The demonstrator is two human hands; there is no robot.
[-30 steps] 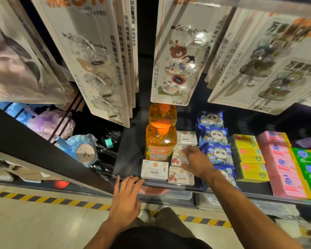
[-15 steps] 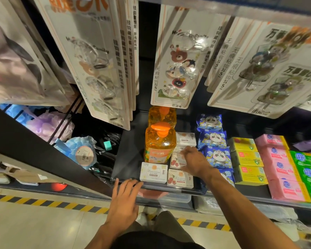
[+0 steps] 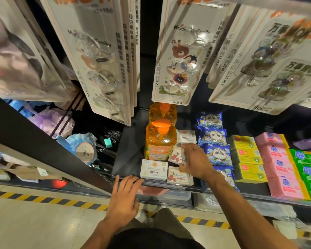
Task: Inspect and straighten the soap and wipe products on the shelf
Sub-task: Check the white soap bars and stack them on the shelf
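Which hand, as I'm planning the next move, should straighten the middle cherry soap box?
Right: the right hand grips the middle cherry soap box; the left hand is at the shelf edge, apart.

Overhead, the bear hook card (image 3: 180, 56) reads 无痕粘钩 down its left edge, with a 5 beneath. The hook cards to the right (image 3: 284, 69) repeat 无痕粘钩 and add 万事 and OK in bold. Card edges at left-centre (image 3: 126, 49) say 挂钩藏惊喜. Script on the white soap box (image 3: 153, 168) and the tilted cherry soap box (image 3: 175, 156) is too small to read.
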